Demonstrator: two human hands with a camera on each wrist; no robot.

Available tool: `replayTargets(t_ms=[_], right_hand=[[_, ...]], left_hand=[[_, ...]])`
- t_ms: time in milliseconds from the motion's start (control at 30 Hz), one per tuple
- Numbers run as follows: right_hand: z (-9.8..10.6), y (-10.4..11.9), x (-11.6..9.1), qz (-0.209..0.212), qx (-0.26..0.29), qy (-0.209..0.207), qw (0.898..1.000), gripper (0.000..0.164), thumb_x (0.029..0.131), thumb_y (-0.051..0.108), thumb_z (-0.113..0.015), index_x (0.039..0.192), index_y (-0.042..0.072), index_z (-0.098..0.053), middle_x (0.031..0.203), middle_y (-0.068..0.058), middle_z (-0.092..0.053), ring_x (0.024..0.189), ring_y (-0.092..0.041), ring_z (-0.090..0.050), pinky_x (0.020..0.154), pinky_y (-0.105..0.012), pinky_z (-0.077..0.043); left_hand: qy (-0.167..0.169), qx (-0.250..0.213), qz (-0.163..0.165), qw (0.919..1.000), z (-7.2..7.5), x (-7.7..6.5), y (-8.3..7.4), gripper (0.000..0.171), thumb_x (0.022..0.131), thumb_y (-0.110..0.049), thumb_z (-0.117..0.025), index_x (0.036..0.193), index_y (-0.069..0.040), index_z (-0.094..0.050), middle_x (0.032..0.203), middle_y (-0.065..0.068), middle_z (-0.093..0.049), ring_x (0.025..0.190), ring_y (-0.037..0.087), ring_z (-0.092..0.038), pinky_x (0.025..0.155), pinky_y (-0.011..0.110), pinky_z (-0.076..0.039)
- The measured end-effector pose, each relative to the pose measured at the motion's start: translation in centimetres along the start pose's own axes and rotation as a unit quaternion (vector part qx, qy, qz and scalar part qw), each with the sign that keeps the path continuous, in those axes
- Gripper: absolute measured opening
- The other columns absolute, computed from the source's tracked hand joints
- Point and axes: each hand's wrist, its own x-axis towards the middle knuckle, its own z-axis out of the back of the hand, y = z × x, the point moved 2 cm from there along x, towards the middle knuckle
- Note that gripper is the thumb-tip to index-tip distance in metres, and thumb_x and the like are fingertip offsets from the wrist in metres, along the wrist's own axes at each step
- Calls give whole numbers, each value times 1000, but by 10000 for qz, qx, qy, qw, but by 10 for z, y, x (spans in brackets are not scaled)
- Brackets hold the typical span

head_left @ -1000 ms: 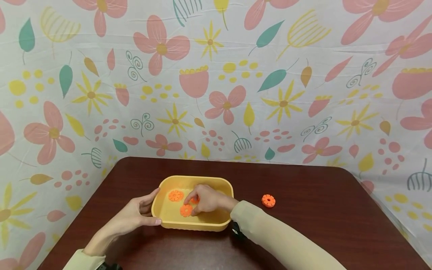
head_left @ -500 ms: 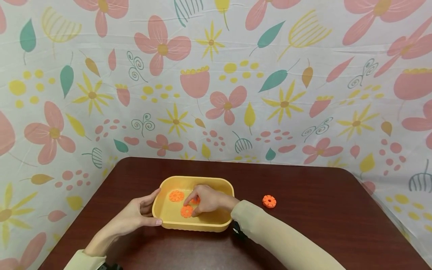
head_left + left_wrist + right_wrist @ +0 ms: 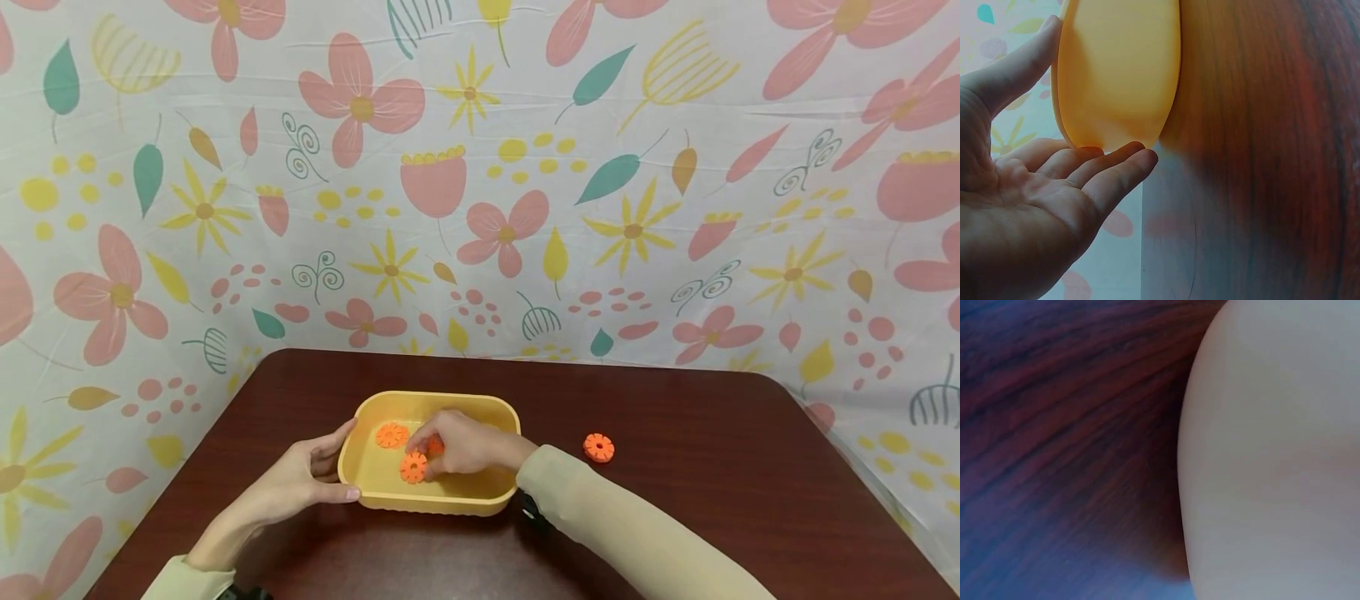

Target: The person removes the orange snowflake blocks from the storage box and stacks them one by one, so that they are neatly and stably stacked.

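Observation:
A yellow plastic tray (image 3: 480,503) with rounded corners stands on the table. My left hand (image 3: 296,475) holds its left end, thumb at the near corner and fingers along the side. In the left wrist view, the left hand's fingers (image 3: 1110,175) press against the end of the tray (image 3: 1119,69). Inside the tray, my right hand (image 3: 465,442) pinches an orange notched disc (image 3: 413,467) between thumb and finger. Another orange disc (image 3: 392,435) lies at the tray's far left. A third orange disc (image 3: 436,446) is partly hidden behind the right hand's fingers.
To the right of the tray, an orange notched disc (image 3: 598,447) lies on the dark wooden table (image 3: 697,500), seemingly stacked on another. Flowered cloth (image 3: 480,208) hangs behind the table. A pale sleeve (image 3: 1272,456) fills much of the right wrist view.
The pinched disc has tipped slightly up and shifted a little left with the right hand's fingers. The left hand and tray hold still.

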Motion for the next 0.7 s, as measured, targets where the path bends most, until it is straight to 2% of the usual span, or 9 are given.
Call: replayTargets(t_ms=[133,233,700], right_hand=[[0,-1,0,-57,174,-49,9998,34,85,9,-90,117,7,-81,83,8,-69,70,-5,-53,64,-18,-45],[0,-2,1,-122,301,-89,9994,35,85,8,-90,119,7,-81,80,7,-68,65,-4,-49,59,-18,-41],[-1,-5,2,-182,479,-49,9987,39,82,4,-92,120,3,-80,80,7,-70,67,-4,-52,61,-18,-44]], left_hand=[[6,-13,-2,10000,-1,0,0,101,91,-2,-82,166,5,-15,166,34,-21,142,49,-42,97,33,-55],[7,-2,-10,10000,-1,-1,0,101,91,-2,-82,166,5,-15,166,34,-21,142,49,-42,97,33,-55],[-18,97,-66,9999,0,0,1,101,91,-3,-83,165,5,-16,165,34,-21,141,50,-43,96,32,-56]])
